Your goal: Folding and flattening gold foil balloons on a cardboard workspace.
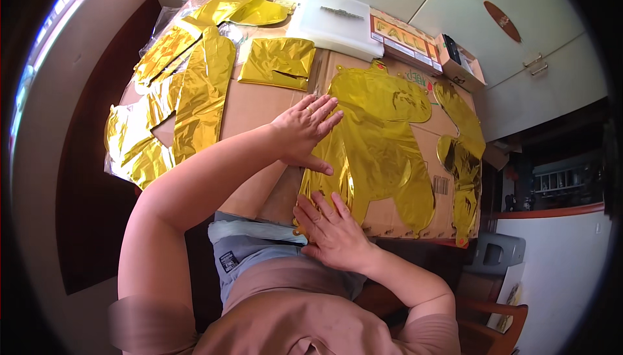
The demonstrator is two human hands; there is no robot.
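Note:
A large flat gold foil balloon lies spread out on cardboard in front of me. My left hand is at its left edge, fingers stretched out and thumb apart, holding nothing. Nearer my body, my right hand rests with spread fingers at the balloon's near left corner. I cannot tell how firmly either palm presses on the foil. Up and to the left sits a folded gold foil piece with a slit-like gap. More flat gold foil covers the left side, and a narrower gold foil piece lies along the right.
At the back stand a white plastic box, a printed orange-and-white box and a small open carton with dark things inside. Pale cabinet doors rise behind. A grey stool and a wooden chair are at the lower right.

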